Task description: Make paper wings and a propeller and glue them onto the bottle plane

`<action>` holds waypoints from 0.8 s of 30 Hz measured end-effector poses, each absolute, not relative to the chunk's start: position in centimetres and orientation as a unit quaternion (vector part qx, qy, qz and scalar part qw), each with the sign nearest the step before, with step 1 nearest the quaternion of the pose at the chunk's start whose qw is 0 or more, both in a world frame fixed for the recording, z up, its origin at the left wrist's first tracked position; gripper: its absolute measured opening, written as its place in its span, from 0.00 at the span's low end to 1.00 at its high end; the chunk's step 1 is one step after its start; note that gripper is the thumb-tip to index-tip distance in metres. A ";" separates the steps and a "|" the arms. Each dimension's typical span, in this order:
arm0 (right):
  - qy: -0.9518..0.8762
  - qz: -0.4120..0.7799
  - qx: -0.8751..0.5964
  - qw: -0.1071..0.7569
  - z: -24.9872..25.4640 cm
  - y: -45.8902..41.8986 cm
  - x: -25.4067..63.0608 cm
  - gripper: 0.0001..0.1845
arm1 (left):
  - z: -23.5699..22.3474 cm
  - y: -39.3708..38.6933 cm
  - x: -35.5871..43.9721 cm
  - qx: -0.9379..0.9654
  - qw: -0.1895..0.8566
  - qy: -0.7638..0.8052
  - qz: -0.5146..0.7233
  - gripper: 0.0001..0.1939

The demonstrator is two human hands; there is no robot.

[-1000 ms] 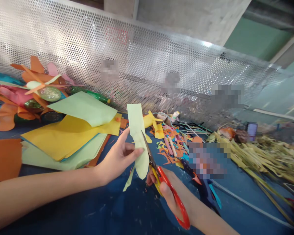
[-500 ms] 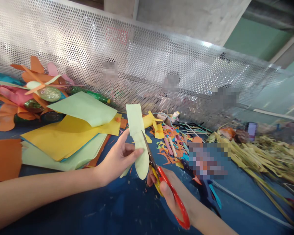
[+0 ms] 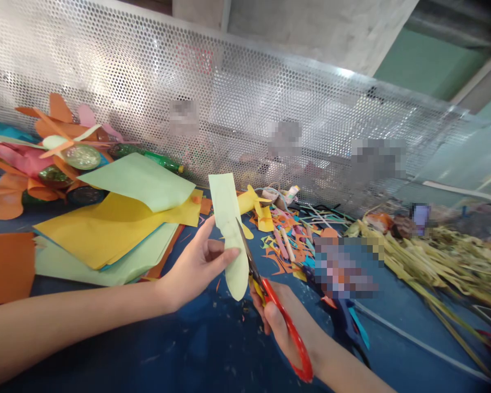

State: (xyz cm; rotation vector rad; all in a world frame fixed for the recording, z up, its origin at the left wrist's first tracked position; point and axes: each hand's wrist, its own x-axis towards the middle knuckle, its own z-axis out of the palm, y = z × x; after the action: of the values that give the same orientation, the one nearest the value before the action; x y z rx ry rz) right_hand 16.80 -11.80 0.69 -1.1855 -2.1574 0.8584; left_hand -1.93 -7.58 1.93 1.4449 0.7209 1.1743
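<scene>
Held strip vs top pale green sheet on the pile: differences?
The strip is narrow; the top sheet is much wider. The strip is held up by the left hand; the top sheet lies on yellow paper. The strip's lower end is rounded; the top sheet has pointed corners. Both are pale green.

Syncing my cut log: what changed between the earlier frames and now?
The pale green scrap below the left hand has dropped out of view. The scissors' handles have drawn slightly together in the right hand; the top of the pale green strip has shifted slightly left. Both grips and the yellow sheet stayed put.
</scene>
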 end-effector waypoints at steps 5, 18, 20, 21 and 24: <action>-0.799 0.304 -0.447 0.263 0.7 -11.8 16.8 0.34 | 2.0 -7.6 -2.0 0.608 0.544 0.303 0.492 0.26; -0.798 0.295 -0.451 0.268 0.6 -11.7 16.9 0.33 | 1.9 -7.3 -2.0 0.596 0.564 0.297 0.489 0.28; -0.800 0.292 -0.452 0.266 0.6 -11.7 16.9 0.32 | 2.0 -7.3 -2.0 0.599 0.566 0.288 0.488 0.26; -0.801 0.290 -0.451 0.266 0.7 -11.6 16.9 0.32 | 2.1 -7.3 -2.0 0.600 0.567 0.285 0.487 0.25; -0.804 0.288 -0.448 0.266 0.7 -11.6 16.9 0.32 | 2.2 -7.4 -2.0 0.598 0.570 0.284 0.487 0.25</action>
State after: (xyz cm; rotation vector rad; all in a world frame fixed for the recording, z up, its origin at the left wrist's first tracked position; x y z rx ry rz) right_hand 16.89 -11.64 0.73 -1.2084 -2.1694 0.7779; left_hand -2.03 -7.39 2.25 1.4033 0.6672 1.1432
